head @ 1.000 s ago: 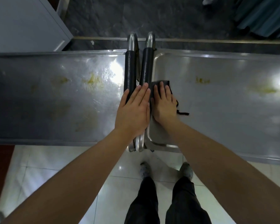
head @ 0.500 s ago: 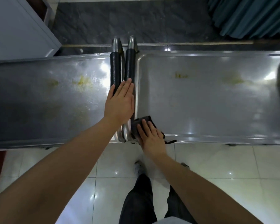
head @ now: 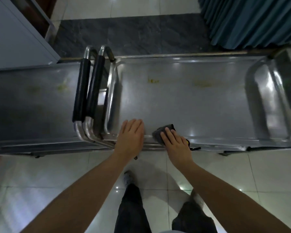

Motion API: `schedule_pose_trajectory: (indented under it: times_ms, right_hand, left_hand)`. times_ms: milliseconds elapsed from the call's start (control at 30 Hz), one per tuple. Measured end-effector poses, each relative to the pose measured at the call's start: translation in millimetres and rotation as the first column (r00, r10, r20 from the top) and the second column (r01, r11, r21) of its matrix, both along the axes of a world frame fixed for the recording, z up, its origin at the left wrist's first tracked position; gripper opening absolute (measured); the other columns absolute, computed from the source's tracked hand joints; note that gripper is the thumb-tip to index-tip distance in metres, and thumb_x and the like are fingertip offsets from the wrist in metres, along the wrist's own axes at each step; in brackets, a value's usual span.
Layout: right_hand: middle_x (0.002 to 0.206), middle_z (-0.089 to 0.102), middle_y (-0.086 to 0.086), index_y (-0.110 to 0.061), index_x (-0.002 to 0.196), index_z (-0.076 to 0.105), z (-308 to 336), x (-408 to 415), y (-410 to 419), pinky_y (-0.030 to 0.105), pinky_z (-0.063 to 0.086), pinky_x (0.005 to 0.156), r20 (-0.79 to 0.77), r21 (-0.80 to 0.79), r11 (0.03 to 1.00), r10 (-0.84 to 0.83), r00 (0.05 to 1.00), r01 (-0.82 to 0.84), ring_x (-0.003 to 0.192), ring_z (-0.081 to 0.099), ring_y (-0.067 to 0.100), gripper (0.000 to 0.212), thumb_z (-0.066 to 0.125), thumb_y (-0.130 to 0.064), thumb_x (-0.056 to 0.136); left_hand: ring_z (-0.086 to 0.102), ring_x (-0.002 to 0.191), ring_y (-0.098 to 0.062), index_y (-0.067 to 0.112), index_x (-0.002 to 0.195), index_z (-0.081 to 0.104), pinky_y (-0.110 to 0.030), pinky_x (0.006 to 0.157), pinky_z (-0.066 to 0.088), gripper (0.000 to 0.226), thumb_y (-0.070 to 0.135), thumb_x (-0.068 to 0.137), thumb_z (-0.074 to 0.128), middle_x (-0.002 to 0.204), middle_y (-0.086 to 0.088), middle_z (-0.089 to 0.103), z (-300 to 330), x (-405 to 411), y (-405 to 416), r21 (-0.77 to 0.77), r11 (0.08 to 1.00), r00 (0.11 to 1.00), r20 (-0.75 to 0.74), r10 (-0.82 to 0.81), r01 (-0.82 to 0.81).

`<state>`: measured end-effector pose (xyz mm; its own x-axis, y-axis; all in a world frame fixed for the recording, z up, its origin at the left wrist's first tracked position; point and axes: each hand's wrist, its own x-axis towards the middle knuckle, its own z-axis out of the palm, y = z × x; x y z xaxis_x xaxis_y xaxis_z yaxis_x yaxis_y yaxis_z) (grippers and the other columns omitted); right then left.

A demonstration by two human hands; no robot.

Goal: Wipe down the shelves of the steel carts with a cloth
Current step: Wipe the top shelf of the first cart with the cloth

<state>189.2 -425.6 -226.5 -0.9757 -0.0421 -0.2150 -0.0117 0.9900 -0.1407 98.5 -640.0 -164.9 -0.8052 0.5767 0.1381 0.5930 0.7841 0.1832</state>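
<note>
Flat right hand (head: 175, 143) presses grey cloth (head: 163, 132) on right cart's top shelf (head: 183, 105) near edge; left hand (head: 130, 137), flat, off black handles (head: 87, 89) onto shelf; yellow stains (head: 153, 80) remain.

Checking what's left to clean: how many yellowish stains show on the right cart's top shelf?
2, both toward the far side: a small bright stain left of the middle, and a fainter smear to its right. Fainter marks may be lost in glare.
</note>
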Motion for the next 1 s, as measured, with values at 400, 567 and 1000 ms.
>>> schedule_pose_trajectory:
  times_ms: [400,567,1000]
  right_hand:
    - [0.158,0.039,0.005,-0.021,0.152,0.04,7,100,292,0.046,0.046,0.1,0.063,0.102,0.985,-0.149,0.987,0.142,0.14,0.044,0.028,0.084,0.08,-0.021,0.078]
    - [0.164,0.025,0.008,-0.02,0.158,0.026,11,126,368,0.048,0.038,0.108,0.075,0.169,0.954,-0.261,0.962,0.246,0.147,0.032,0.03,0.081,0.069,-0.021,0.089]
    - [0.157,0.038,0.008,-0.016,0.152,0.035,30,189,347,0.05,0.041,0.1,-0.008,-0.032,0.833,-0.554,0.833,0.553,0.13,0.046,0.035,0.049,0.044,-0.027,0.105]
  left_hand:
    - [0.06,0.121,-0.034,0.004,0.133,0.064,-0.052,0.107,0.046,0.043,0.024,0.103,0.04,0.132,-0.013,0.065,-48,156,256,0.059,0.998,0.989,0.149,0.02,-0.029]
    - [0.056,0.127,-0.03,0.006,0.135,0.063,-0.052,0.114,0.039,0.046,0.025,0.103,0.036,0.134,-0.01,0.064,-43,178,316,0.056,0.998,0.978,0.206,-0.017,0.006]
    - [0.051,0.132,-0.026,0.012,0.14,0.058,-0.05,0.122,0.03,0.05,0.029,0.103,0.029,0.139,-0.005,0.06,-47,218,333,0.003,0.977,0.933,0.298,-0.204,0.213]
